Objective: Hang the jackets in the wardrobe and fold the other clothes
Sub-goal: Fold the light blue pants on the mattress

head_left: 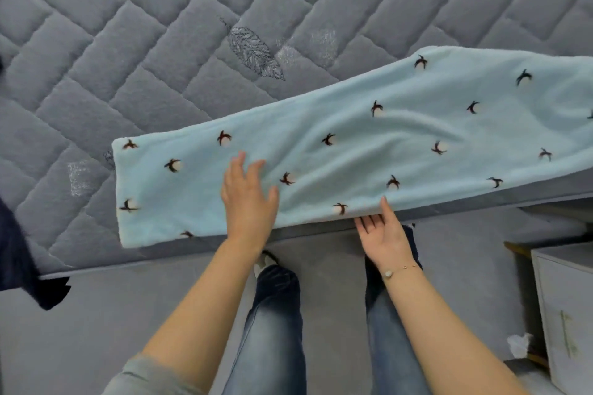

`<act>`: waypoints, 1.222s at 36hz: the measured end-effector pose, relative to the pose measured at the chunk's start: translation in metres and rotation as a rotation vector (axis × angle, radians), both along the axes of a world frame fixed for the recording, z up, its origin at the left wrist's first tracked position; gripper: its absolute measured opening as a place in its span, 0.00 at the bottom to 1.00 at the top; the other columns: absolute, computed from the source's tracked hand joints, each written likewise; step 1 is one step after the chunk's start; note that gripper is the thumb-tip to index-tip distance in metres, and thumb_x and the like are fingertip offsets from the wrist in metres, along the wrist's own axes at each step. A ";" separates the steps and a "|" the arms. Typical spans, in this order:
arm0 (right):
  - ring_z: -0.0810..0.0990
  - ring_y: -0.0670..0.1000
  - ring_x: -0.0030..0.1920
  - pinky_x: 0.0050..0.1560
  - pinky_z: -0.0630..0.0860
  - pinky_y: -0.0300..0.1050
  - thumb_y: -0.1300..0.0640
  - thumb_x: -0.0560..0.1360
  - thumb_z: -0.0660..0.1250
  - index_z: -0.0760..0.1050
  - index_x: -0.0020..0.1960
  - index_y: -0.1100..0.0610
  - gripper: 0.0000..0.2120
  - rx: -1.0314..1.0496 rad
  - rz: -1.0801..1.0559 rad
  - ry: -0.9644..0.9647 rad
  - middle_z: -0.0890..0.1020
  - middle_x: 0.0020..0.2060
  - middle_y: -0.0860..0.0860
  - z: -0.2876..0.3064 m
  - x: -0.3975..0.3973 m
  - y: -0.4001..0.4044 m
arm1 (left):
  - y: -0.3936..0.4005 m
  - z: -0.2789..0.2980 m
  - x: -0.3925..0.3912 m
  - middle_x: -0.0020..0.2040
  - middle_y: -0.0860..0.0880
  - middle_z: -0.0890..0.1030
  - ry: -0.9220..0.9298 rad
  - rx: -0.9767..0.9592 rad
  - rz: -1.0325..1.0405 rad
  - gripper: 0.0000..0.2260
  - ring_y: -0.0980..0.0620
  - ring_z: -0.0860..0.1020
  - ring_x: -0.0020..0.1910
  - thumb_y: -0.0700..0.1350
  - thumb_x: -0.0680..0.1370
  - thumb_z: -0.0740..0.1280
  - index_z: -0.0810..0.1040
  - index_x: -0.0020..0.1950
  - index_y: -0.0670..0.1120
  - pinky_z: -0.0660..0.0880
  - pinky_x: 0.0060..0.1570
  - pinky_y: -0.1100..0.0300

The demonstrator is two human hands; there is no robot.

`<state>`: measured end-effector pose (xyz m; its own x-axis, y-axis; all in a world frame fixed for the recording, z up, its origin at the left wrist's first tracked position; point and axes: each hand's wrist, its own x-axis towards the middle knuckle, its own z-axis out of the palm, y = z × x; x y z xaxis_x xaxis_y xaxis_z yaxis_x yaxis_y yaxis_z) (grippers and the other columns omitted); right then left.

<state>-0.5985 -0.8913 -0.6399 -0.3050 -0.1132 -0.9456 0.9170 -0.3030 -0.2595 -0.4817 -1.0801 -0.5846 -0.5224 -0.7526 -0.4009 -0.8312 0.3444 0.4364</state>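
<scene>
Head view: A person stands at the edge of a bed, looking down at a light blue fleece garment (369, 144) printed with small dark bird-like figures. It lies folded into a long band across the near side of a grey quilted mattress (160, 26), its left end squared off near the mattress edge and its right end running out of the picture. The left hand (248, 194) rests palm down on the garment's near left part, fingers straight and spread, gripping nothing. The right hand (383, 234) sits at the garment's near edge, palm turned up, its fingers reaching under the hem while the thumb lies on top of the cloth; the hand is relaxed rather than clenched, and how firmly it holds the hem cannot be told. A thin bracelet (399, 269) circles the right wrist. Below the arms the person's blue jeans (276, 330) show against a grey floor. A dark garment (19, 250) hangs over the mattress edge at far left. At far right stands a white cabinet (564, 305), with a crumpled white tissue (519, 345) just beside its base.
</scene>
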 end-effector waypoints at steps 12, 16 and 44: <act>0.84 0.51 0.52 0.50 0.82 0.48 0.43 0.78 0.64 0.79 0.56 0.51 0.14 0.112 -0.117 0.166 0.85 0.52 0.51 -0.003 -0.257 0.149 | 0.179 -0.044 -0.268 0.78 0.50 0.36 0.042 0.141 -0.651 0.27 0.49 0.34 0.77 0.48 0.82 0.61 0.54 0.79 0.53 0.35 0.74 0.51; 0.82 0.55 0.56 0.53 0.80 0.54 0.40 0.74 0.68 0.76 0.64 0.52 0.23 0.237 -0.096 0.197 0.83 0.56 0.53 -0.001 -0.331 0.185 | 0.223 -0.060 -0.327 0.73 0.50 0.27 -0.126 0.122 -0.828 0.28 0.48 0.26 0.72 0.52 0.83 0.58 0.49 0.80 0.56 0.31 0.72 0.45; 0.79 0.40 0.48 0.48 0.73 0.36 0.58 0.76 0.70 0.70 0.60 0.50 0.15 0.544 0.118 0.259 0.80 0.50 0.44 0.004 -0.249 0.161 | 0.031 -0.030 -0.360 0.31 0.54 0.75 -0.066 0.423 -0.045 0.15 0.55 0.73 0.31 0.59 0.71 0.75 0.76 0.32 0.52 0.70 0.34 0.63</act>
<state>-0.8476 -0.7303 -0.6362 -0.5472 0.3182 -0.7742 0.8229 0.0355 -0.5670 -0.8421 -1.0491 -0.6149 -0.5136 -0.4916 -0.7032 -0.8504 0.1828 0.4934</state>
